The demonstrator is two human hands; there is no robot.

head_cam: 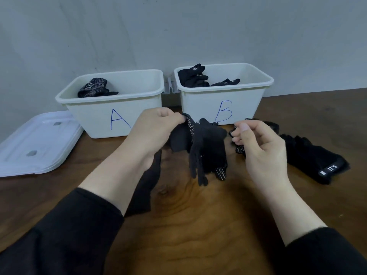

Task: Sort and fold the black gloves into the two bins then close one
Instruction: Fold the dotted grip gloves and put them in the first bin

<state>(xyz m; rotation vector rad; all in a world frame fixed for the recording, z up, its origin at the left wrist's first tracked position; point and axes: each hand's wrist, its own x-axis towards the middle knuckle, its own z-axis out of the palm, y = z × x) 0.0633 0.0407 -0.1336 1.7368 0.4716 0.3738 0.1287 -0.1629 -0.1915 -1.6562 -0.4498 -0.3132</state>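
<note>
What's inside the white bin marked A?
Inside the white plastic bin marked A, one folded black dotted glove shows at the back left. The front wall hides the bin's floor, so anything lower is unseen.

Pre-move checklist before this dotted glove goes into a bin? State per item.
1. Left hand grips the dotted glove: ok.
2. Right hand pinches dotted fabric at its fingertips: ok; whether it is the same glove or a second one: cannot tell.
3. Glove folded: not ok, it hangs loose with fingers dangling.
4. Bin A open, already holding a dotted glove: ok.
5. Bin B open, holding plain black gloves: ok.
6. Lid lies flat on the table left of bin A, clear of both bins: ok.
</note>
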